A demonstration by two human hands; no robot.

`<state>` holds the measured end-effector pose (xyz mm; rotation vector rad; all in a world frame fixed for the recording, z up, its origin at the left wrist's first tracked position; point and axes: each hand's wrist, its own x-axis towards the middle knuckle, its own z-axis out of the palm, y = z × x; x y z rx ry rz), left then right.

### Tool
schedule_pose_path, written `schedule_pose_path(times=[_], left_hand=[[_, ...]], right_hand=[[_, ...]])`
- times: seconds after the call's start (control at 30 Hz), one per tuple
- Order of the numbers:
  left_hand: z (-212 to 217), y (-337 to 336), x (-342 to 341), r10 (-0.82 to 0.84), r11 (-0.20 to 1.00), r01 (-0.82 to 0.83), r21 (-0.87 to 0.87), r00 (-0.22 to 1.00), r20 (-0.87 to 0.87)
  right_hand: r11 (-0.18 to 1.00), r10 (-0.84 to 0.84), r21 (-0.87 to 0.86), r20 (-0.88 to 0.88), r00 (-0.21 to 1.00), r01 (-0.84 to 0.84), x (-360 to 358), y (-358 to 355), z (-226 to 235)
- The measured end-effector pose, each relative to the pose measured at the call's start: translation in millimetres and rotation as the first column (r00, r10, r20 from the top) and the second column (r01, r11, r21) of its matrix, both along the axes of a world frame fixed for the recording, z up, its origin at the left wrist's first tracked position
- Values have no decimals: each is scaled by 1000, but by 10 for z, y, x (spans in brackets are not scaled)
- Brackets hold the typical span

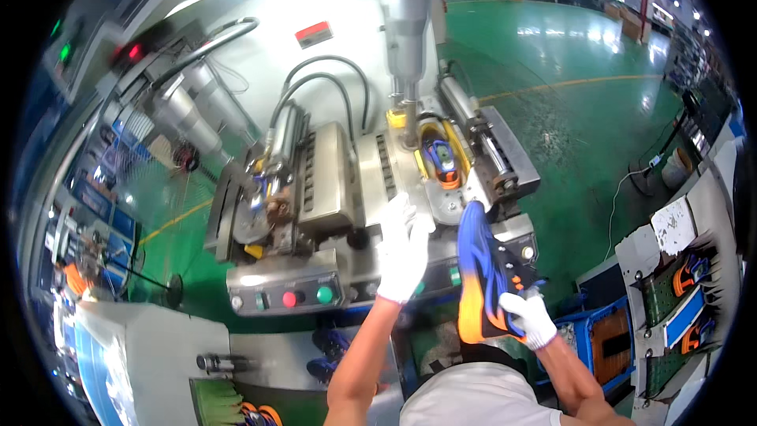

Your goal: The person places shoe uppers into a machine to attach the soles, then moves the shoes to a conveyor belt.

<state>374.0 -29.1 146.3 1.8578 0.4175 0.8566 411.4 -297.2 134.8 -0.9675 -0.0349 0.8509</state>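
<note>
My right hand (527, 317), in a white glove, grips a blue and orange sneaker (478, 268) by its ankle opening. The sneaker is tilted, toe up, with its sole edge toward the left. In front of the machine (331, 256) my left hand (404, 252), also gloved in white, is raised with fingers stretched out, looking overexposed and slightly blurred. I see nothing in it. Beyond my hands, a second sneaker (441, 159) sits in the machine's right station between yellow pads (422, 166). A metal press cylinder (408, 39) hangs just left of this shoe.
On the machine's front panel are a red button (289, 299) and a green button (324, 294). Racks with shoes (688, 274) stand at the right, beside a blue crate (587, 331). More shoes (325, 355) lie below the machine. A floor fan (185, 159) stands at the left.
</note>
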Motion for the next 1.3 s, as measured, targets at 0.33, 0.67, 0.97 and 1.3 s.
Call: schedule_pose_path(times=[0.33,0.67,0.97,1.3], left_hand=[[-1342,883,2733,413,902,-218,373,690,-595],[-328,1036,1624,-40,949,-2,-316,991,-125],[119,-26,-1751,2,837,-207,-506,927,-376],[-1156,-1495,-4365,619,272,-955,118,80,-782]], right_hand=[[807,-459,-474,-126,879,353,223,-696,-83],[879,-292,-333,189,938,341,906,50,-129],[784,434,-616,633,641,77,3276,2943,-395],[652,636,-688,725,263,318,3599,3479,-1245]])
